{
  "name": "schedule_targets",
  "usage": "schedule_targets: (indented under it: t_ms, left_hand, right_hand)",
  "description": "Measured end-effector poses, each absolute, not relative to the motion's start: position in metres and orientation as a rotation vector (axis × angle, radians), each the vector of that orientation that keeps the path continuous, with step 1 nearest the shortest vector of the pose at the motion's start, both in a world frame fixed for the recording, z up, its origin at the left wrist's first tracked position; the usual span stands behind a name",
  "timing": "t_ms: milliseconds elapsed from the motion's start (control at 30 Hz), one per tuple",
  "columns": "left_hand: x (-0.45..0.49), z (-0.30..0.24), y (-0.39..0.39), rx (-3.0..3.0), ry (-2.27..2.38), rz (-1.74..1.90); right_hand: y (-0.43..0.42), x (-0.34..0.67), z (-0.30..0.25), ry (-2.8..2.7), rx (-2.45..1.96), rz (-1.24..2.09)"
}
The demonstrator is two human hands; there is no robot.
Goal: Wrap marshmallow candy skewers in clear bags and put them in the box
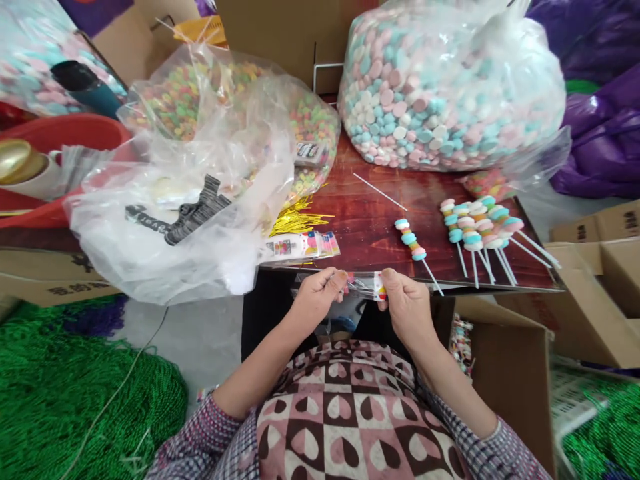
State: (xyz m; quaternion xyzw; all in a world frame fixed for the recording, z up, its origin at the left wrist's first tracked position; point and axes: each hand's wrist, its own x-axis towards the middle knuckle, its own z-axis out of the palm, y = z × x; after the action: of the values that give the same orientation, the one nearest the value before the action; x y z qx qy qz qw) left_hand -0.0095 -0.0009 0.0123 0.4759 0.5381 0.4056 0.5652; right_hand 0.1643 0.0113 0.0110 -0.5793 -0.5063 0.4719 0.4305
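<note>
Both my hands are in front of me at the near edge of the table. Between them is a clear plastic packaging bag, stretched sideways. My left hand pinches one end, where something pinkish shows by the fingertips. The other end, printed with colours, is gripped in my right hand. Just beyond my right hand lies a single marshmallow skewer on a white stick. Several more marshmallow skewers are grouped to its right. Printed bags lie beyond my left hand, with gold twist ties behind them.
A large bag of pastel marshmallows stands at the back of the dark red table. Bags of coloured ring candies and crumpled plastic fill the left. A loose white stick lies mid-table. An open carton sits below right.
</note>
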Motion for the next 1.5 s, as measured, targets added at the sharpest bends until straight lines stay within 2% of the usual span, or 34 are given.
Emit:
schedule_targets:
  t_ms: [167,300,367,500,667,833,1000,1100,1500]
  left_hand:
    - [-0.007,0.008,-0.001,1.062,1.212,0.953]
    - [-0.009,0.004,0.001,0.928,1.178,1.146]
    - [-0.01,0.003,0.003,0.803,1.168,1.251]
    - [-0.011,0.004,0.006,0.54,1.035,1.321]
    - [-0.007,0.004,0.006,0.442,0.835,1.293]
    - [-0.008,-0.002,0.002,0.477,0.779,1.314]
    - [-0.01,-0.009,0.002,0.492,0.808,1.345]
    - [-0.01,-0.011,0.002,0.484,0.841,1.362]
    - [-0.019,-0.013,0.0,0.707,0.972,1.35]
  right_hand:
    - [0.016,0.168,0.015,-1.375,-1.474,1.131]
    - [0.022,0.182,0.023,-1.543,-1.488,1.057]
    - [0.027,0.201,0.023,-1.541,-1.55,0.891]
    - [0.039,0.246,0.01,-1.673,-1.757,0.293]
    - [0.048,0.268,-0.014,-1.893,-1.904,0.032]
    - [0.048,0.266,-0.015,-1.714,-1.921,0.075]
    - [0.028,0.264,0.007,-1.245,-1.644,0.615]
    - [0.011,0.259,0.024,-1.223,-1.552,0.748]
    - [0.0,0.267,0.049,-1.893,-1.433,0.392]
